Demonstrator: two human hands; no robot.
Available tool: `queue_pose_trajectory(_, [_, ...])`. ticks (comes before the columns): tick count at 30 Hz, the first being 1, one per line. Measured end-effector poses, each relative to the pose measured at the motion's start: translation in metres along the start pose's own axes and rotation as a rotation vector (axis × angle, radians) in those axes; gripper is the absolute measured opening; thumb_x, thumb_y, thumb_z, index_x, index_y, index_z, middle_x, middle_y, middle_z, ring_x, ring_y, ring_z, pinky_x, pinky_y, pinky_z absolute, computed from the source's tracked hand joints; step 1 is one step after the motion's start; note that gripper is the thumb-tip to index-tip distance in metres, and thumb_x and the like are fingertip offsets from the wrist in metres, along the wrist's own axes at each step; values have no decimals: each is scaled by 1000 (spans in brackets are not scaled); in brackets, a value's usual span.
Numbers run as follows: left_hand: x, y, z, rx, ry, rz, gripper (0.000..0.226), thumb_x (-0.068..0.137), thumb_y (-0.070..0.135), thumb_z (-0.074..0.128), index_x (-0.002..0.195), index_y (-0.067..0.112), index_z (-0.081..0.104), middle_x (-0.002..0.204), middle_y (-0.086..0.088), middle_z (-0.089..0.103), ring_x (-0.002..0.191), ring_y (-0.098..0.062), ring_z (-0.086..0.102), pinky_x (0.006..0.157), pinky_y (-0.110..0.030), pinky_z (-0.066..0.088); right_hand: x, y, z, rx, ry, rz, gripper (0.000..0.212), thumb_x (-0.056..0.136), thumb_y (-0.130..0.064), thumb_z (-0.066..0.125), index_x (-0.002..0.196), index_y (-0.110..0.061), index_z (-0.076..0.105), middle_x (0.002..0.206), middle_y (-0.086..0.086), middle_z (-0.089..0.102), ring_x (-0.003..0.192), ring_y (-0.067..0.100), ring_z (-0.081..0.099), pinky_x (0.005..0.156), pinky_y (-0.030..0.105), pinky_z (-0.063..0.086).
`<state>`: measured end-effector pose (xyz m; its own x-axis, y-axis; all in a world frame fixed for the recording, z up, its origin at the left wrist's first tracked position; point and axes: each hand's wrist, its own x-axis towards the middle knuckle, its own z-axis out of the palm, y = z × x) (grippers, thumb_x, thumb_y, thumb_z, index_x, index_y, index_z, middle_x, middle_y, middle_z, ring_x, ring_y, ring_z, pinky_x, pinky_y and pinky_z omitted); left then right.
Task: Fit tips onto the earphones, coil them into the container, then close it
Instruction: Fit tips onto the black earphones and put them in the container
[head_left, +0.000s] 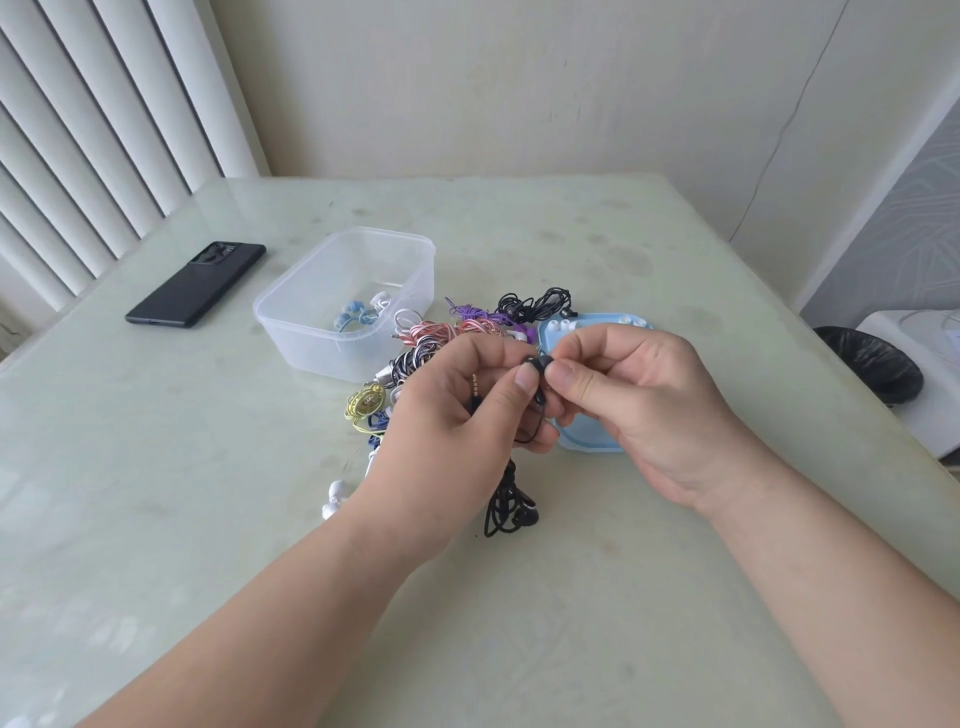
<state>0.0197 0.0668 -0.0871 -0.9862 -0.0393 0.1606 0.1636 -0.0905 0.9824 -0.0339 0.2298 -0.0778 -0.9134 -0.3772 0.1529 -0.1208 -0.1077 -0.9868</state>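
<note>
Head view: both hands meet above the pale green glossy table, in front of the pile of coloured coiled earphones. The left hand pinches the small black earbud between thumb and forefinger, and its other fingers curl around the thin black cable, which hangs down to the table. The right hand pinches the head of the same earbud from the right side, thumb against forefinger. I cannot tell if a tip sits between these fingers.

The earbud's stem points downward and its head faces the right hand, so I judge the push must go sideways, from right to left. Spare white silicone tips lie on the pale blue plastic lid, just behind the right hand. The clear rectangular plastic container stands open beyond the left hand, which is the nearer one to it. A black smartphone lies far left.
</note>
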Motion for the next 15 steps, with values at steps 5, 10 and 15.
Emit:
queue_pose_trajectory(5, [-1,-1,2,-56,31,-46,12,106,7,54,107,2,65,84,-18,74,68,-23,68,69,-31,58,-2,1,5,-31,28,-45,5,90,-2,67,87,-2,64,67,9,63,65,24,58,67,36,53])
queue_pose_trajectory(10, [1,-2,2,-92,62,-69,13,106,8,54,110,0,63,84,-19,73,68,-23,67,69,-31,59,-3,3,11,-14,120,-53,10,90,5,68,86,-5,68,67,4,66,64,16,62,66,26,53])
queue_pose_trajectory(15, [2,-1,1,-86,71,-65,11,105,8,56,109,1,64,87,-23,74,69,-25,69,69,-31,59,-1,0,12,51,179,-18,11,84,5,73,85,-6,71,75,12,71,66,24,67,70,31,59])
